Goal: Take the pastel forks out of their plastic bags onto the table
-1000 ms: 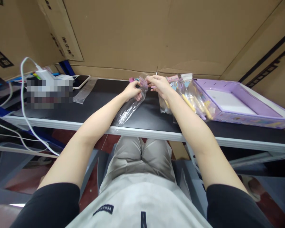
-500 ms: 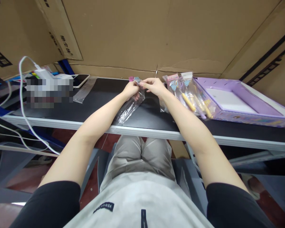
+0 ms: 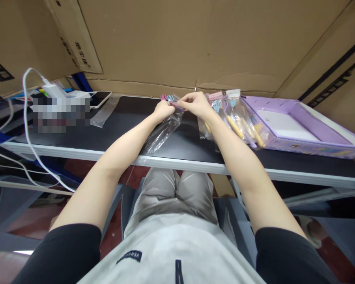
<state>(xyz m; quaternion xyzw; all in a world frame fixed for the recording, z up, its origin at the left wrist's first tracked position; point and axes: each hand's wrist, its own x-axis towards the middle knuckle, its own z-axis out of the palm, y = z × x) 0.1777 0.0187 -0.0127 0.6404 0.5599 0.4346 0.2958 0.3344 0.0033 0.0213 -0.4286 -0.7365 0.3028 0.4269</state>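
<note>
My left hand [image 3: 165, 110] is closed around the upper part of a clear plastic bag [image 3: 162, 136], whose loose end trails down toward the table's front edge. Above its fingers poke a pink pronged tip [image 3: 163, 97] and a light blue pronged tip [image 3: 170, 97]; what they belong to is hidden by the hand. My right hand [image 3: 195, 104] pinches the bag's edge between thumb and fingertips, just right of the left hand. Beside my right forearm lie several clear packets [image 3: 235, 120] holding yellow and purple sticks with light blue pronged heads.
At the right stands an open purple box [image 3: 307, 122]. A flat clear bag [image 3: 105, 112] and a phone [image 3: 101, 99] lie on the black table [image 3: 121, 134] at left, near a white charger with a cable [image 3: 26, 106]. Cardboard [image 3: 177, 43] walls the back.
My right hand has moved slightly up and to the right, pulling the bag's edge with it. My left hand stays nearly in place.
</note>
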